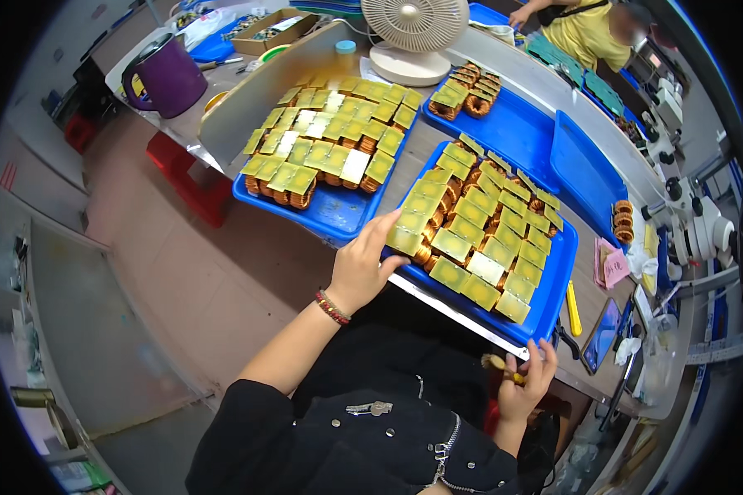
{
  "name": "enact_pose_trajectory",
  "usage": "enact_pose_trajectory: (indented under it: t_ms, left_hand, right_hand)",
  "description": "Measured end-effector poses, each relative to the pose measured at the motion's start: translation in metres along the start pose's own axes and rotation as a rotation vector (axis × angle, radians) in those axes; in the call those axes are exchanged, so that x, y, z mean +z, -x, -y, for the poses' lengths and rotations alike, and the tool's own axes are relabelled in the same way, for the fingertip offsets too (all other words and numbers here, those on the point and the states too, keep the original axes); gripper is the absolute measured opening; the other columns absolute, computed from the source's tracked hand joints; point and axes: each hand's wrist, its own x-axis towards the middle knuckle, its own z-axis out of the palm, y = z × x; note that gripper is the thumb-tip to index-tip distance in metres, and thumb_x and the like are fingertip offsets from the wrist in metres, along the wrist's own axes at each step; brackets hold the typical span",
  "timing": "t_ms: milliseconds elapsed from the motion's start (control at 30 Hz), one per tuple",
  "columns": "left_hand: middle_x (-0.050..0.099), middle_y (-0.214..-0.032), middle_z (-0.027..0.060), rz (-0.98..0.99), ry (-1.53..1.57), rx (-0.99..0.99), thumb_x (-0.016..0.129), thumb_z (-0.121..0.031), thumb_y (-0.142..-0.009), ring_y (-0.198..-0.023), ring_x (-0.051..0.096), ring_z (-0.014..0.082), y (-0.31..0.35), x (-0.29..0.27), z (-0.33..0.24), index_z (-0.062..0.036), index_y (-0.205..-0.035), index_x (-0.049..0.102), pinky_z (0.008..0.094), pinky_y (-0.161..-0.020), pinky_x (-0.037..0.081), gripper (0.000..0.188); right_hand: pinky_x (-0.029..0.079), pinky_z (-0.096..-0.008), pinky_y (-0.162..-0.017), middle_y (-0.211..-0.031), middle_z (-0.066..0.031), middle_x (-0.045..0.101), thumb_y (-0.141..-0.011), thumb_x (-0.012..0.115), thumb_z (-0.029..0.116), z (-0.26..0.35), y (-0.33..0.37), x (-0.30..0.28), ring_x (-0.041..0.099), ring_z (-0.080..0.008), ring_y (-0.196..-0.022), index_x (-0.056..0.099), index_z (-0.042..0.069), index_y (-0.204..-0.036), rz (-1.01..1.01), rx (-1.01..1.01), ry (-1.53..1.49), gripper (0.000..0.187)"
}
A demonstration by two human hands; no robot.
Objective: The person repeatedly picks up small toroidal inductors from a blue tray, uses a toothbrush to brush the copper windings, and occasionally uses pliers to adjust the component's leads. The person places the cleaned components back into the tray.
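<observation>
Yellow cards [471,211] are covering the near tray [562,262] (looks nearly done; far tray [512,124] sparse); half-open left hand [362,266] is touching its left edge, curled right hand [527,385] is holding a brush [493,361].

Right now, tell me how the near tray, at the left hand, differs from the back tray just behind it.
The near tray is almost filled with yellow squares over copper coils; the back tray has a small cluster at its left end, much blue floor showing. The left hand is at the near tray's edge; neither hand is at the back tray. Both are blue.
</observation>
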Motion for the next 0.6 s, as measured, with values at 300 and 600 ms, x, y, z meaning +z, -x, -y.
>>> enact_pose_trajectory:
  t_ms: [300, 600]
  left_hand:
    - [0.040, -0.130, 0.0136, -0.537, -0.698, -0.203, 0.074, -0.027, -0.069, -0.121, 0.029, 0.0338, -0.013, -0.052, 0.041, -0.0180, -0.121, 0.055, 0.0472, -0.100, 0.022, 0.057]
    - [0.063, -0.094, -0.0026, -0.364, -0.734, 0.051, 0.070, -0.015, -0.068, -0.088, 0.051, 0.0188, -0.018, -0.046, 0.068, -0.0169, -0.113, 0.061, 0.0352, -0.081, 0.033, 0.046]
  right_hand:
    - [0.043, -0.0254, -0.054, -0.113, -0.0143, 0.052, -0.069, 0.071, 0.000, -0.013, 0.011, -0.001, 0.049, -0.0165, -0.062, 0.060, 0.003, -0.110, 0.027, -0.005, -0.021, 0.043]
    - [0.043, -0.0244, -0.057, -0.115, -0.0146, 0.051, -0.071, 0.070, 0.000, -0.018, 0.018, -0.008, 0.049, -0.0161, -0.065, 0.058, 0.002, -0.111, -0.017, 0.039, -0.024, 0.041]
